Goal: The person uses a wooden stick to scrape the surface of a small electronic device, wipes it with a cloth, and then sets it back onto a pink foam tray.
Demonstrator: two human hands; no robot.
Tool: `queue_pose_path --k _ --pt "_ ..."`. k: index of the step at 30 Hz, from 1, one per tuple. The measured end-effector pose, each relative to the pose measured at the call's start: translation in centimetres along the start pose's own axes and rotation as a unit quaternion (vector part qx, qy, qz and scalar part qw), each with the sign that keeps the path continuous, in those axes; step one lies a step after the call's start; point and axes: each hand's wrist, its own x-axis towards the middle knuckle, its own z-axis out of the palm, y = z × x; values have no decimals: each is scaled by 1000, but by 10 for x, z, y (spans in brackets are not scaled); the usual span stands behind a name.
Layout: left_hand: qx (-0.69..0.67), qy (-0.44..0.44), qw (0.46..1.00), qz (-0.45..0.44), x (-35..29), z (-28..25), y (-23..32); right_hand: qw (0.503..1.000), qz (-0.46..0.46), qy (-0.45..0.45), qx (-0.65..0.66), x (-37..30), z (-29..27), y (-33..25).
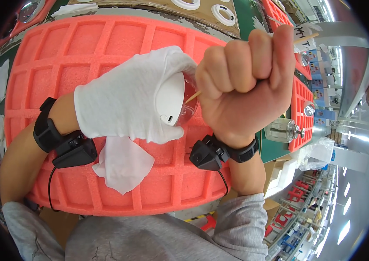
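Note:
My left hand (123, 93), in a white cloth glove, is wrapped round a white round device (170, 100) with a clear dome (188, 104) on its right side. A small dark slot shows low on the white part. My bare right hand (246, 80) is closed in a fist round a thin wooden stick (194, 96). One end of the stick reaches the dome side of the device; whether it touches, I cannot tell. The other end sticks out past my thumb. Both hands are above a red foam tray (75, 191) with square pockets. Below the left hand a white cloth (125, 166) lies on the tray.
At right, a glass jar (279, 130) with a metal top stands beside another red foam tray (296, 103) holding a clear-domed piece (309, 109). Cardboard with white rings (223, 15) lies at the far side. Black wrist devices with cables are strapped to both wrists.

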Motion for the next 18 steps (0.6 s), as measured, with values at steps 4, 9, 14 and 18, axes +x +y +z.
queue_pose_path --k 4,9,14,18 --pt "-5 5 1000 7 2 1 -1 999 -10 27 -30 4 2 -5" --pt "34 16 999 37 3 2 -6 1000 -10 -1 -28 2 -1 -5" --pt "-4 4 1000 4 2 1 -4 999 -9 3 -52 4 -3 -3" --pt "-3 -9 1000 -1 0 0 -4 999 -27 11 29 2 0 7"
